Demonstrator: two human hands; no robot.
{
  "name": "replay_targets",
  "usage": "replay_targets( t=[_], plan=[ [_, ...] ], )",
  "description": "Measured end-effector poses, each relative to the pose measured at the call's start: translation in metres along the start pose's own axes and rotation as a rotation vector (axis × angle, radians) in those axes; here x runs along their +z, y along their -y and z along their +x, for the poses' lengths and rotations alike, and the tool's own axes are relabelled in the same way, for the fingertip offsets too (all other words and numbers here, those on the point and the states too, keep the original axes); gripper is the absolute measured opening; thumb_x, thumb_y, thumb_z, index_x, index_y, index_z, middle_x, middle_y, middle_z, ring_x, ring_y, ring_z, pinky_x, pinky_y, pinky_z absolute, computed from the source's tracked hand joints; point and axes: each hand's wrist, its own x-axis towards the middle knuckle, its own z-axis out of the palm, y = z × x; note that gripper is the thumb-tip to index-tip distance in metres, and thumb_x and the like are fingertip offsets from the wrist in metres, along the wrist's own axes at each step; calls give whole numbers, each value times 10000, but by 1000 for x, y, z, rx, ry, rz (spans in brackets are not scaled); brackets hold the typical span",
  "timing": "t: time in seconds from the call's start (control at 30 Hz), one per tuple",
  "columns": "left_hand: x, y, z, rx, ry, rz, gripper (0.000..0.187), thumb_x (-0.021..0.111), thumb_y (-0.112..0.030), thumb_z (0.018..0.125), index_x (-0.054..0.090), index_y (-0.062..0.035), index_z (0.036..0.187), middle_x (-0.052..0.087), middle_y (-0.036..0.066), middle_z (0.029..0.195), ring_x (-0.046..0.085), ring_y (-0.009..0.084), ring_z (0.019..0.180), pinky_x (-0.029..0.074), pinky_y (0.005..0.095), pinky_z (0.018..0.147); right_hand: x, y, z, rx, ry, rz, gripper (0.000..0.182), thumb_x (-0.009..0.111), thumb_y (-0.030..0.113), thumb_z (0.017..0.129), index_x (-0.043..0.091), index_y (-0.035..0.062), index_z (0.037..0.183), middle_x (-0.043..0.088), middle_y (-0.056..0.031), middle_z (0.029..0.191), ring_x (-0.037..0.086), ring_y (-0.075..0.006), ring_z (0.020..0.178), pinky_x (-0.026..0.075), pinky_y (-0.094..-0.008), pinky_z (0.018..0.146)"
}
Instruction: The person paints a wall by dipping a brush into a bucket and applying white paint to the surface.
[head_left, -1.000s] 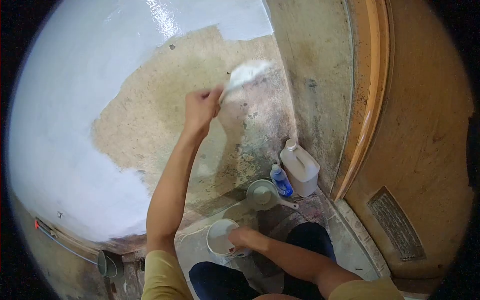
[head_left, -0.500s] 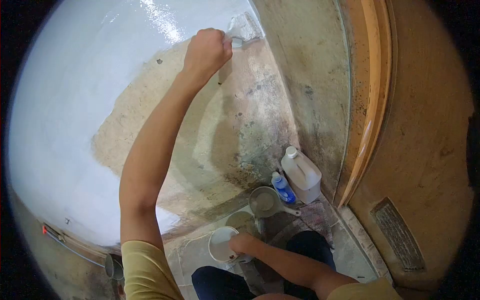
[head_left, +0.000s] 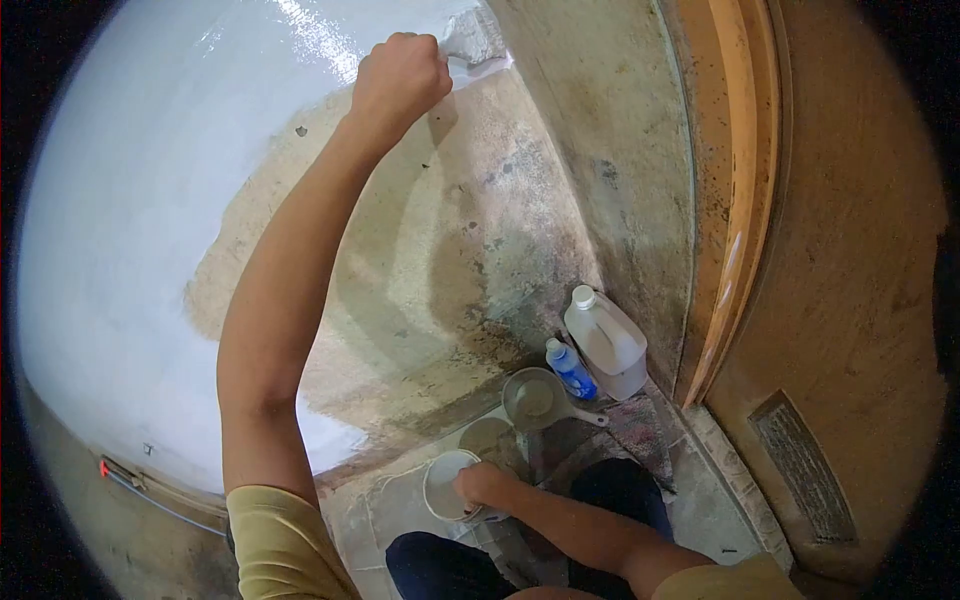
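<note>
My left hand [head_left: 403, 78] is raised to the wall, its fingers wrapped round the handle of a paintbrush [head_left: 474, 38]. The bristles are coated with white paint and lie against the wall [head_left: 400, 260] near its right-hand corner. Wet white paint [head_left: 130, 200] covers the upper and left parts of this wall; the middle and lower right are bare, stained plaster. Low between my knees, my right hand [head_left: 484, 486] grips the rim of a small white bucket [head_left: 436, 500]. Pale liquid shows inside the bucket.
By the wall corner stand a translucent jug [head_left: 606, 345] with a white cap and a blue-and-white bottle [head_left: 571, 370]. A pan with a handle [head_left: 533, 398] lies beside them on the tiled floor. A wooden trim [head_left: 742, 190] runs down the right side.
My left hand has moved the brush slightly up along the wall corner. The view has shifted a little. My right hand stays on the bucket.
</note>
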Motion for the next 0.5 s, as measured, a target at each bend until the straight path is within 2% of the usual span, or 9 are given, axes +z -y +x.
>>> replay_targets(
  t=[0.1, 0.2, 0.27, 0.5],
  plan=[
    [-8, -1, -1, -26, 48, 21, 253, 566, -218, 817, 631, 16, 744, 624, 219, 767, 614, 407, 721, 509, 480, 665, 5, 1, 1, 39, -37, 55, 400, 735, 307, 658, 705, 36, 950, 688, -156, 965, 672, -313, 871, 541, -431, 743],
    [-17, 5, -11, -32, 104, 40, 238, 551, -197, 808, 635, 22, 768, 626, 219, 806, 619, 406, 736, 511, 480, 671, 12, 2, 3, -19, -77, 55, 410, 743, 307, 652, 702, 36, 956, 685, -156, 980, 668, -318, 883, 537, -435, 747],
    [-25, 15, -23, -44, 120, 51, 238, 554, -199, 809, 634, 20, 761, 624, 219, 809, 618, 407, 737, 510, 480, 671, 14, 3, 4, 51, -56, 63, 399, 745, 301, 650, 700, 35, 945, 681, -157, 983, 664, -325, 883, 536, -437, 745],
    [-85, 75, -111, -28, 129, 115, 217, 588, -199, 822, 633, -16, 715, 591, 159, 760, 591, 363, 713, 480, 465, 640, 12, 12, -13, -32, -48, 41, 300, 725, 226, 695, 693, 14, 904, 678, -163, 946, 665, -322, 858, 532, -448, 720]
  ],
)
